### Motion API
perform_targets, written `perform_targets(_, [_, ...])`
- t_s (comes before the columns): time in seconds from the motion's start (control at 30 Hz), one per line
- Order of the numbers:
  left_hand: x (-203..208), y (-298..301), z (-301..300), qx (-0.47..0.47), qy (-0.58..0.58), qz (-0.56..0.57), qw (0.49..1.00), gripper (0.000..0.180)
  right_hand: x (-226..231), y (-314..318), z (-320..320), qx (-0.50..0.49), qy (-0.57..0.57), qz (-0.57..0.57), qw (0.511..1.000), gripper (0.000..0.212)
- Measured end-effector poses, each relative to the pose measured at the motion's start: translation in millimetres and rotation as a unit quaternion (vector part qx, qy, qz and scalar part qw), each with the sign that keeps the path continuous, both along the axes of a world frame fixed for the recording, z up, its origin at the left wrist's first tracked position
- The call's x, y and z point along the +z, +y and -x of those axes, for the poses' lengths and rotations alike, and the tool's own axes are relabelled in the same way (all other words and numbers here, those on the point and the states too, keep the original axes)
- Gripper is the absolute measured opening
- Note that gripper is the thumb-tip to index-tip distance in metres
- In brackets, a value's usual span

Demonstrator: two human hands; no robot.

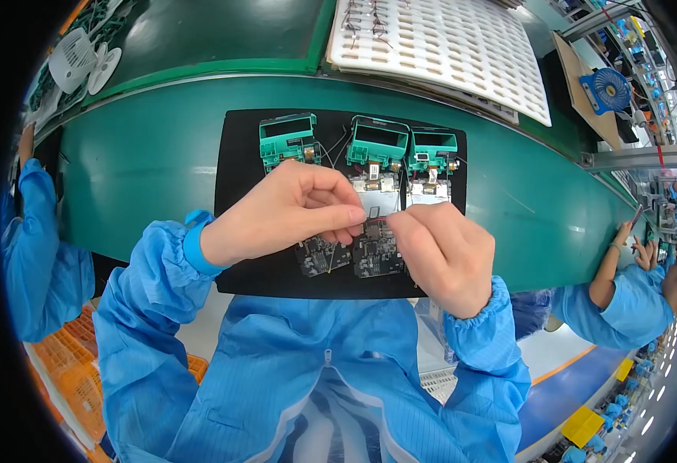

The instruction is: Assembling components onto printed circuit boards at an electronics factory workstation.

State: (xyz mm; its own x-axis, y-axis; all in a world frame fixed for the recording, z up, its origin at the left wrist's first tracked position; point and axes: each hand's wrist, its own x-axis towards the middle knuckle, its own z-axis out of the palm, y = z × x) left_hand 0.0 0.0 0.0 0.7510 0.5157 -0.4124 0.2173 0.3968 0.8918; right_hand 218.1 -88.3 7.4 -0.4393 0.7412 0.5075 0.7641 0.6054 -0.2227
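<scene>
The left hand (300, 204) and the right hand (446, 251) are meeting over the near part of a black mat (238, 193) on the green worktop (145, 170). Their fingers are curling into pinches, tips nearly together, around a short red wire (379, 219); how tightly either pinch is closing, and whether it is gripping the wire, I cannot tell. Just below, the middle dark board (379, 258) is lying flat on the mat, with the left dark board (323, 258) beside it.

Along the far part of the mat, three green housings are standing in a row: left (286, 139), middle (377, 140) and right (433, 143). The middle and right ones are showing silver panels (377, 197) on their near sides, so their assembly is looking partly done. The wiring at the middle board is seemingly being worked on now and remaining unfinished; the hands are hiding much of the left unit, so its progress is unclear.

At the far right, a white slotted tray (446, 54) is holding a few small wired parts (365, 21) at its left end, most visible slots showing bare. Orange crates (76, 370) are sitting at the near left, their contents indistinct.
</scene>
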Motion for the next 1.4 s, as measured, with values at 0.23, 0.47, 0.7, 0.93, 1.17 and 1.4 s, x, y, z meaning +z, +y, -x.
perform_targets(0.23, [-6.0, 4.9, -4.5, 0.064, -0.024, -0.098, 0.993, 0.012, -9.5, 5.0, 1.8, -0.046, 0.003, 0.009, 0.999, 0.026])
perform_targets(0.47, [-20.6, 19.4, -20.1, 0.099, 0.024, -0.59, 0.801, 0.011, -30.3, 21.9, 16.3, -0.126, 0.156, 0.168, 0.965, 0.007])
perform_targets(0.7, [-35.5, 26.3, -29.0, 0.095, 0.043, -0.685, 0.721, 0.016, -42.0, 35.5, 21.2, -0.148, 0.159, 0.178, 0.96, 0.009])
perform_targets(0.93, [-36.3, 23.4, -28.3, 0.072, 0.059, -0.662, 0.744, 0.018, -44.0, 36.7, 19.6, -0.154, 0.159, 0.188, 0.957, 0.009])
perform_targets(1.17, [-41.3, 18.9, -21.6, 0.036, 0.084, -0.717, 0.691, 0.03, -43.7, 38.7, 13.6, -0.135, 0.208, 0.215, 0.944, 0.007])
perform_targets(1.4, [-40.3, 13.4, -18.6, 0.006, 0.185, -0.818, 0.545, 0.046, -38.9, 38.7, 8.3, -0.132, 0.257, 0.239, 0.927, 0.015])
